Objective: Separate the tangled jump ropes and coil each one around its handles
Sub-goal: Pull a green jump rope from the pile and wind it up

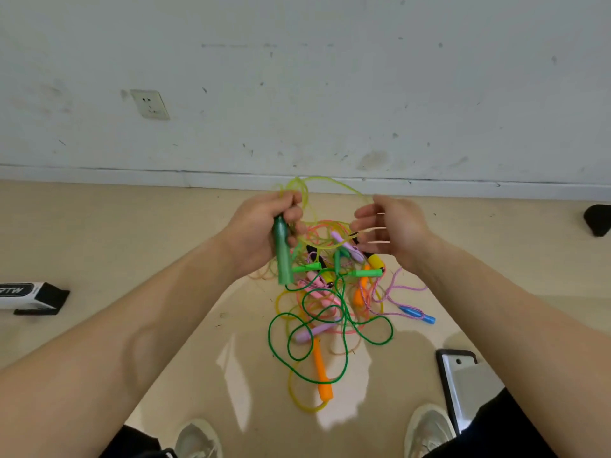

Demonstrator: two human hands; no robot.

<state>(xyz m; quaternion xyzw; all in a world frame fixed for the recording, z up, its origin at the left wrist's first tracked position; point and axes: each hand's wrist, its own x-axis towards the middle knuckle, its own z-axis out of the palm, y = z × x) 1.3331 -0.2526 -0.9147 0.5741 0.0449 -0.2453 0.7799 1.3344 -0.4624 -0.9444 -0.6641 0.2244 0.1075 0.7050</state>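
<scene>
One head-worn camera (wide-angle) looks forward and down at the floor, facing a wall.

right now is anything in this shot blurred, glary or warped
Head view: the right hand fingers streak with motion blur; the left hand gripping the green handle is sharper; pale glare patches sit on the glossy floor; the wide lens bows the baseboard and stretches the forearms.
</scene>
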